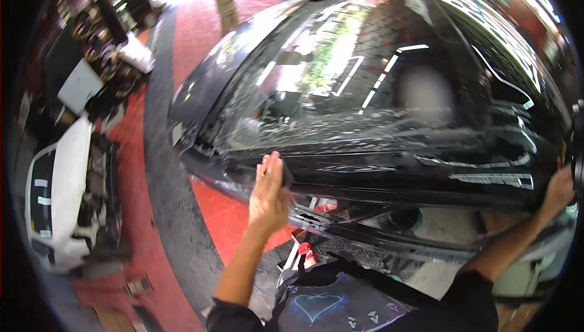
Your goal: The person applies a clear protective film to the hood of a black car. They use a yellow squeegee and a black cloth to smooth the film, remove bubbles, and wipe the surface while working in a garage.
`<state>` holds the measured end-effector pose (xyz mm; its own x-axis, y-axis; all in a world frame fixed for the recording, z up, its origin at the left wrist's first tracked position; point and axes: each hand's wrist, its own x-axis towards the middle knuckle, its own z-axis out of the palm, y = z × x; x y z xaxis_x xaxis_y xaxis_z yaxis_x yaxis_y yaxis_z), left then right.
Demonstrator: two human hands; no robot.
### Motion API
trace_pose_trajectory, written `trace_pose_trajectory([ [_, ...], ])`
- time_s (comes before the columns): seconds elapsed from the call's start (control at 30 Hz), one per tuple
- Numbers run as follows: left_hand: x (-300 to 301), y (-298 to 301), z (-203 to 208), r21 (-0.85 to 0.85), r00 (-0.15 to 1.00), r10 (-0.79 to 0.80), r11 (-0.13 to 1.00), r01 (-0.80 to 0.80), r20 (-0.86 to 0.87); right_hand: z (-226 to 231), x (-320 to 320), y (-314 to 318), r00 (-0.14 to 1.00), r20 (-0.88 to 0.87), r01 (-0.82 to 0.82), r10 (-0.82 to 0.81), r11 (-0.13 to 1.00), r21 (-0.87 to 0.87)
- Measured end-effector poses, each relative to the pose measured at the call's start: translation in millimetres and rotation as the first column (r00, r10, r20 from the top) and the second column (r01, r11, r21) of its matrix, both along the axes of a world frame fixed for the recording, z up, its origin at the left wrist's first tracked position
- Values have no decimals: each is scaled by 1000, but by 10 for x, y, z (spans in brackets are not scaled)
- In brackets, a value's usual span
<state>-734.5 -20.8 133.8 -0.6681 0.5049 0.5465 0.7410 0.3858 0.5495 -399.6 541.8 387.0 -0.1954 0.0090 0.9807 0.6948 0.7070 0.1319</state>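
A black car (389,177) stands before me, its dark windshield (292,128) wet with streaks and full of reflections. My left hand (267,189) is at the near lower corner of the windshield, with its fingers stretched out and close together. Its fingertips meet the black edge there, and no tool shows in it. Far to the right, my right hand (558,189) is at the car's dark edge near the picture's rim. Its fingers are mostly hidden in shadow, so I cannot tell what they grip.
Below the car's near edge, an opening shows a dark round container (406,219). A red shoe (306,251) is near a metal frame on the tiled floor. A white car with exposed parts (70,192) stands left. A person (225,0) stands beyond the hood (213,76).
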Motion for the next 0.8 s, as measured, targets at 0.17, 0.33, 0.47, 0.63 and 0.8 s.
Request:
trace_pose_trajectory([
  [0.17, -114, -106, 41, -99, 992, -101, 991, 92, -82, -99, -168, -345, 952, -300, -171, 53, 907, -384],
  [0.33, -44, -112, 107, -88, 988, -121, 990, 112, -99, -78, -366, -508, 910, -382, -322, 160, 852, -412],
  [0.47, 183, 804, 833, -166, 901, -359, 931, 326, -241, -102, -577, -798, 913, -399, -265, 87, 869, -418],
  [0.63, -121, 548, 622, -273, 879, -400, 904, 330, -262, -97, -183, -536, 813, -463, -567, 352, 659, -495],
  [0.8, 2, 558, 624, -236, 863, -353, 930, 282, -361, -63, -390, -601, 689, -654, -645, 314, 676, -356],
])
